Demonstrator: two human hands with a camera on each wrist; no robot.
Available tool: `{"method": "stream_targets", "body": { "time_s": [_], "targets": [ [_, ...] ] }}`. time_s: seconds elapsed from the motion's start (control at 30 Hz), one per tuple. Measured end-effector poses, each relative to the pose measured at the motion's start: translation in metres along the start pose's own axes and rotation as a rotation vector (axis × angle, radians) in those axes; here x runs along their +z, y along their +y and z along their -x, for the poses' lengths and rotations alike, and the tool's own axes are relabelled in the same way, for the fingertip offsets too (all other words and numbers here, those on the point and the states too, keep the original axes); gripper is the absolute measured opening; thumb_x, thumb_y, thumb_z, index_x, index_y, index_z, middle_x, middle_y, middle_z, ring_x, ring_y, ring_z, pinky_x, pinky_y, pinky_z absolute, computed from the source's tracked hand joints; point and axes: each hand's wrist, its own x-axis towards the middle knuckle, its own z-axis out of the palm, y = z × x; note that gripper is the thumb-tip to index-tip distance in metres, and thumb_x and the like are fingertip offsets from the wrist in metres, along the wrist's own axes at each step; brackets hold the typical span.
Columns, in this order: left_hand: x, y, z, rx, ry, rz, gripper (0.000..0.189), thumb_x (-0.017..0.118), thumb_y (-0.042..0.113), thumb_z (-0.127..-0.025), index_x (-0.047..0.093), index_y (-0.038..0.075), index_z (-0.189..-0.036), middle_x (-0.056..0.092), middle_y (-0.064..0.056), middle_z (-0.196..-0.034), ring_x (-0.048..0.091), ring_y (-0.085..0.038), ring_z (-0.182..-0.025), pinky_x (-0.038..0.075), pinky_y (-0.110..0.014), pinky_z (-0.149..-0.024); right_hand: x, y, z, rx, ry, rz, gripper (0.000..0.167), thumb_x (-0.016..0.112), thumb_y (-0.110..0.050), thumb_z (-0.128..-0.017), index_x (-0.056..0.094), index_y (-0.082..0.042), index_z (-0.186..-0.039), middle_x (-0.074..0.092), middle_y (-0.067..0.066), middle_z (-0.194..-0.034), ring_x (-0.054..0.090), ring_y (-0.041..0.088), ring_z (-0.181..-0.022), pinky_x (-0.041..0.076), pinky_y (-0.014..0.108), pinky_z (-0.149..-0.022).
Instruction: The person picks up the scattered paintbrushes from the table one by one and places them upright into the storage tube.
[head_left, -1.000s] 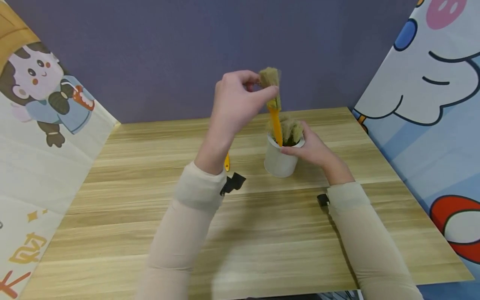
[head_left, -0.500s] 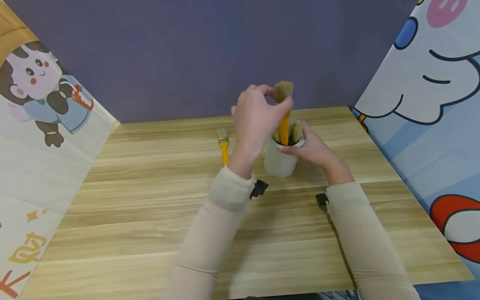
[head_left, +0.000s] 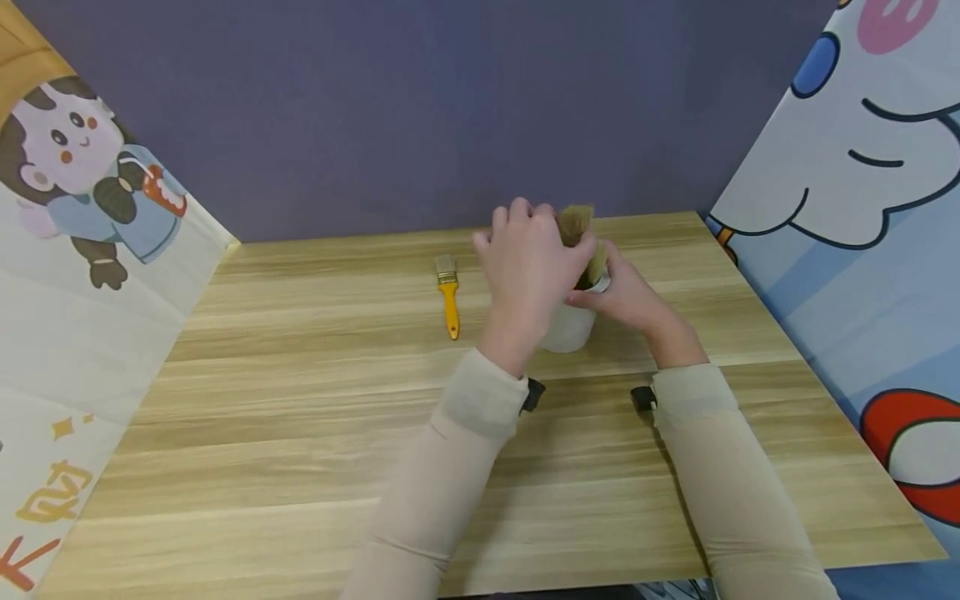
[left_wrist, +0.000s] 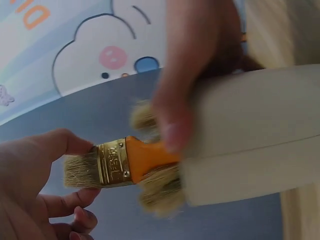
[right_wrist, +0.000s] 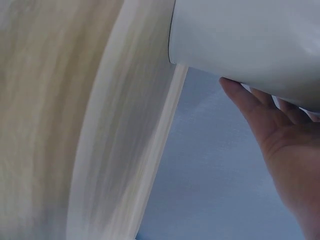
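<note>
A paintbrush (left_wrist: 112, 162) with an orange handle, gold ferrule and pale bristles is pinched at its ferrule by my left hand (head_left: 528, 271). Its handle runs down into a white cup (head_left: 567, 329), bristles up; the handle's lower end is hidden inside. Other brushes' bristles (left_wrist: 162, 192) stick out of the same cup. My right hand (head_left: 633, 296) grips the cup at its rim and far side, thumb over the near rim. In the right wrist view, fingers (right_wrist: 237, 95) lie along the cup's wall, and the cup's base meets the table.
Left of the cup, another paintbrush (head_left: 450, 304) with a yellow-orange handle lies flat on the wooden table (head_left: 300, 433), bristles toward the back. A dark purple wall (head_left: 375, 125) stands behind the table. Printed cartoon panels flank both sides.
My left hand has moved right and down, lowering the paintbrush into the cup. The brush lying on the table has come into full view. My right hand and the cup have stayed put.
</note>
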Motion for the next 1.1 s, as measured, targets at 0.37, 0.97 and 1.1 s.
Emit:
{"method": "stream_targets", "body": {
  "time_s": [0.37, 0.97, 1.1],
  "targets": [
    [0.029, -0.007, 0.008, -0.022, 0.006, -0.078, 0.04, 0.068, 0.059, -0.097, 0.065, 0.023, -0.078, 0.063, -0.001, -0.117, 0.053, -0.022, -0.108, 0.041, -0.049, -0.09, 0.002, 0.002, -0.001, -0.122, 0.023, -0.012, 0.09, 0.08, -0.022, -0.094, 0.023, -0.012, -0.163, 0.032, 0.019, -0.168, 0.031, 0.039, -0.157, 0.029, 0.065, -0.125],
    [0.031, -0.035, 0.002, -0.06, -0.164, 0.179, 0.05, 0.074, 0.055, -0.098, 0.07, 0.026, -0.138, 0.06, -0.003, -0.153, 0.053, -0.029, -0.144, 0.042, -0.067, -0.114, 0.003, 0.0, 0.0, -0.082, 0.005, -0.082, 0.108, 0.087, -0.028, -0.091, 0.013, -0.025, -0.171, 0.038, 0.012, -0.168, 0.041, 0.036, -0.153, 0.035, 0.06, -0.124],
    [0.028, -0.051, 0.002, -0.079, -0.161, 0.326, 0.053, 0.076, 0.056, -0.095, 0.071, 0.024, -0.136, 0.064, -0.004, -0.146, 0.062, -0.027, -0.131, 0.054, -0.054, -0.104, 0.002, -0.002, 0.001, -0.021, 0.007, -0.059, 0.115, 0.086, -0.035, -0.091, 0.005, -0.026, -0.172, 0.032, 0.014, -0.172, 0.036, 0.037, -0.158, 0.032, 0.062, -0.126]
  ]
}}
